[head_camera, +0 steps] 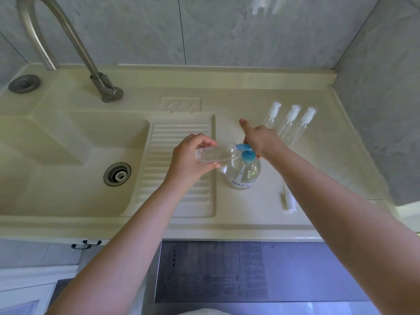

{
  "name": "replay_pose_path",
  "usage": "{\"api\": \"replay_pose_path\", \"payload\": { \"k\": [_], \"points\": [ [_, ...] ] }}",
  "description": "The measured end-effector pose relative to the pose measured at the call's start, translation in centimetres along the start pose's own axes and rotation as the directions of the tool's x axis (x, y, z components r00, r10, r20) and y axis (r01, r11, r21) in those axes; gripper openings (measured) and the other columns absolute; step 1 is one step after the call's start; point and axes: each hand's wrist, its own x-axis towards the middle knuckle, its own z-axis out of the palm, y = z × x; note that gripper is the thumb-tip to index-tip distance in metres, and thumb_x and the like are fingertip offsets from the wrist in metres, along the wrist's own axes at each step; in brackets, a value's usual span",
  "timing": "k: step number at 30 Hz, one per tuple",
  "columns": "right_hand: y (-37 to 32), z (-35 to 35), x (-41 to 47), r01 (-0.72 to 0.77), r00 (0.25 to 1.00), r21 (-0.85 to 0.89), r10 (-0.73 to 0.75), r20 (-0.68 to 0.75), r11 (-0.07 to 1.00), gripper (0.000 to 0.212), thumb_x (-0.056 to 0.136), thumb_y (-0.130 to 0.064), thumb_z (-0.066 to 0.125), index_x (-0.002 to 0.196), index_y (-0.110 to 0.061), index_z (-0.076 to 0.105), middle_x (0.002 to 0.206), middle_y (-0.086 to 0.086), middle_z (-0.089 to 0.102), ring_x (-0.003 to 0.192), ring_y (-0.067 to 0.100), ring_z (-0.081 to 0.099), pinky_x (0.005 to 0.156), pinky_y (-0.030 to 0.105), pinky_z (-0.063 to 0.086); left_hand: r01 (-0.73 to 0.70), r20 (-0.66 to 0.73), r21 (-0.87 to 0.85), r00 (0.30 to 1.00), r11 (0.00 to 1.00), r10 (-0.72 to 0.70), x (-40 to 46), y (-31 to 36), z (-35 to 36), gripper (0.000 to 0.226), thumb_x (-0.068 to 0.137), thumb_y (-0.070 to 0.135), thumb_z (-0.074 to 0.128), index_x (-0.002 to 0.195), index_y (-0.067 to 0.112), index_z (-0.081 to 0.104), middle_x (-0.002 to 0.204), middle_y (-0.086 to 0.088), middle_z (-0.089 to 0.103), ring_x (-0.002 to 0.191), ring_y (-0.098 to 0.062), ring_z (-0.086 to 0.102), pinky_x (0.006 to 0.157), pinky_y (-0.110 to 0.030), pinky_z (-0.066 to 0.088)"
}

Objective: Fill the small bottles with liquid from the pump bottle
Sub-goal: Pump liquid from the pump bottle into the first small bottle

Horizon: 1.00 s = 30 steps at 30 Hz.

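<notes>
A clear pump bottle point(244, 176) with a blue pump head point(246, 153) stands on the cream counter, right of the ribbed drainboard. My left hand point(192, 159) grips a small clear bottle point(213, 154), tilted on its side with its mouth against the blue spout. My right hand point(261, 139) rests on top of the pump head, forefinger stretched out toward the wall. Three small capped bottles point(292, 120) lie side by side behind my right hand. A white cap piece point(288, 201) lies on the counter beside my right forearm.
The sink basin point(56, 155) with its drain lies to the left, and a steel tap point(68, 37) arches over it. The ribbed drainboard point(177, 196) sits under my left wrist. A tiled wall closes the back and right. A grey appliance top point(250, 273) lies below the counter edge.
</notes>
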Motion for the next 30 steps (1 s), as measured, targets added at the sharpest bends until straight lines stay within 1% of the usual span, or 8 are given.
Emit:
{"api": "replay_pose_path", "payload": {
  "k": [5,11,16,18,21,25,28,30],
  "points": [
    [0.2,1.2,0.3,0.016,0.996,-0.060,-0.021,-0.081,0.998,0.031,0.101,-0.023,0.030,0.114,-0.008,0.054,0.109,0.018,0.064,0.077,0.031,0.051,0.074,0.035,0.043,0.012,0.000,0.015,1.000,1.000,-0.012,0.1,-0.1,0.1,0.047,0.056,0.010,0.090,0.096,0.020,0.069,0.100,0.008,0.065,0.093,0.002,0.059,0.084,-0.007,0.041],
    [0.3,0.6,-0.1,-0.020,0.999,0.070,0.024,-0.048,0.997,0.063,0.102,-0.049,0.024,0.105,-0.003,0.067,0.106,0.021,0.066,0.099,0.038,0.059,0.089,0.038,0.046,-0.004,0.003,0.024,1.000,1.000,0.004,0.1,-0.1,0.1,0.046,0.056,0.010,0.090,0.096,0.020,0.069,0.098,0.009,0.065,0.092,0.001,0.059,0.082,-0.007,0.041],
    [-0.6,-0.7,-0.7,-0.025,0.999,0.035,0.024,0.044,0.999,0.064,0.100,-0.053,0.026,0.086,-0.007,0.068,0.073,0.011,0.065,0.065,0.028,0.062,0.079,0.032,0.049,-0.007,0.000,0.011,1.000,1.000,0.007,0.1,0.2,0.0,0.046,0.056,0.008,0.090,0.096,0.018,0.069,0.098,0.009,0.063,0.091,0.007,0.057,0.081,-0.003,0.038],
    [-0.7,-0.4,-1.0,-0.020,0.999,-0.002,0.020,0.037,1.000,0.054,0.101,-0.046,0.031,0.100,-0.005,0.065,0.088,0.016,0.066,0.079,0.033,0.064,0.082,0.034,0.050,-0.011,-0.002,0.011,1.000,1.000,0.011,0.1,0.1,0.0,0.046,0.056,0.009,0.090,0.096,0.018,0.069,0.098,0.009,0.063,0.091,0.006,0.058,0.081,-0.003,0.038],
    [-0.3,0.5,-1.0,0.019,0.997,0.057,-0.014,-0.080,0.998,0.035,0.102,-0.017,0.033,0.133,-0.006,0.044,0.111,0.021,0.062,0.097,0.041,0.058,0.091,0.043,0.049,-0.007,-0.003,0.014,1.000,1.000,0.007,0.1,0.1,0.1,0.046,0.056,0.009,0.090,0.096,0.020,0.069,0.098,0.008,0.064,0.092,0.002,0.058,0.081,-0.005,0.039],
    [0.0,1.1,-1.1,0.058,0.991,-0.039,-0.062,-0.115,0.998,0.049,0.106,-0.038,0.022,0.104,0.001,0.051,0.102,0.022,0.060,0.088,0.035,0.053,0.079,0.039,0.042,-0.001,-0.002,0.024,1.000,1.000,0.001,0.2,-0.2,0.2,0.046,0.056,0.010,0.090,0.095,0.021,0.069,0.098,0.009,0.064,0.091,0.002,0.058,0.080,-0.005,0.039],
    [-0.1,0.9,-0.9,0.030,0.994,-0.047,-0.035,-0.102,0.998,0.059,0.104,-0.046,0.023,0.117,-0.005,0.062,0.097,0.014,0.062,0.080,0.033,0.050,0.075,0.034,0.038,-0.003,0.001,0.035,1.000,0.999,0.003,0.1,-0.2,0.3,0.046,0.055,0.011,0.090,0.095,0.022,0.070,0.096,0.010,0.063,0.090,0.002,0.059,0.080,-0.006,0.039],
    [-0.3,0.0,-1.0,0.015,0.999,-0.006,-0.016,-0.050,1.000,0.067,0.101,-0.056,0.023,0.103,-0.007,0.069,0.094,0.016,0.068,0.084,0.035,0.062,0.082,0.035,0.047,-0.013,0.000,0.036,1.000,0.999,0.013,0.1,-0.1,0.3,0.046,0.056,0.011,0.090,0.095,0.022,0.069,0.097,0.010,0.064,0.091,0.000,0.060,0.081,-0.006,0.039]
  ]
}}
